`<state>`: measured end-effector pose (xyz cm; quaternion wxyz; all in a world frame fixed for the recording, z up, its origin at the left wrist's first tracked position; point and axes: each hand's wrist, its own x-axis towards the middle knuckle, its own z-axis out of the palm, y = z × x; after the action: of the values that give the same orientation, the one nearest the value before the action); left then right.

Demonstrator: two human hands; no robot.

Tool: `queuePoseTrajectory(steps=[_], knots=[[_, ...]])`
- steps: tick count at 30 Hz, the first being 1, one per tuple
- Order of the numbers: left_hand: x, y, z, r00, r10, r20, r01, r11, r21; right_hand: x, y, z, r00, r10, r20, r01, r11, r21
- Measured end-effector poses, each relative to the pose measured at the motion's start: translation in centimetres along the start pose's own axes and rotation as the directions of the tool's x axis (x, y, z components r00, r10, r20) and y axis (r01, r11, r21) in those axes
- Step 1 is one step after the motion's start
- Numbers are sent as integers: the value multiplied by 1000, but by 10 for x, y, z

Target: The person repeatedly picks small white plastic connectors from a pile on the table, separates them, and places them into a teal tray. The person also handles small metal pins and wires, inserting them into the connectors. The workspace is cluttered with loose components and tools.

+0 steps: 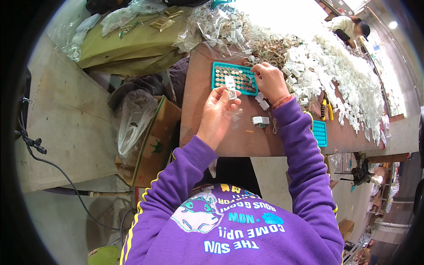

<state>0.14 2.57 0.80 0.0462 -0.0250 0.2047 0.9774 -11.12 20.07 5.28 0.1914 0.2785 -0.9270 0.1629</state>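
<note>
While my left hand (217,106) pinches a white case (229,83) before the teal tray (213,76) of round discs (226,70), my right hand (271,81) is at the tray's right end, grip contents unclear, so I judge this disc-picking, next calling for a narrow, steady pinch.

Count two bare hands, taking clock directions from mid-view: left hand (217,105) at twelve, right hand (271,82) between one and two. Find one white piece (229,81) held in the left. Record two teal trays: disc tray (213,78) near one, with dozens of metallic discs (225,71), too small for exact count; second tray (319,133) at three. Log one pair of yellow-handled pliers (323,109) near three, one cardboard box (152,150) near nine, one co-worker (346,28) at two. Cannot number the white heap (316,66) toward two.
</note>
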Motion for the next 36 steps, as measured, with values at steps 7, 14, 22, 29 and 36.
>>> queuePoseTrajectory(steps=[7,14,22,29,36], knots=[[-2,1,2,1000,-20,12,20,1000,23,6,7,0,981,6,194,-10,1000,20],[0,0,-2,998,-35,46,34,999,21,10,15,1,975,-14,224,-16,991,131],[0,0,-2,998,-35,50,34,999,13,10,-4,-13,988,25,150,-50,985,164],[-2,-2,0,999,12,52,-17,995,96,-33,-71,-63,1000,23,0,-20,891,454],[-4,-4,2,992,71,108,-94,970,223,-39,-93,-52,993,-78,-89,102,946,309]])
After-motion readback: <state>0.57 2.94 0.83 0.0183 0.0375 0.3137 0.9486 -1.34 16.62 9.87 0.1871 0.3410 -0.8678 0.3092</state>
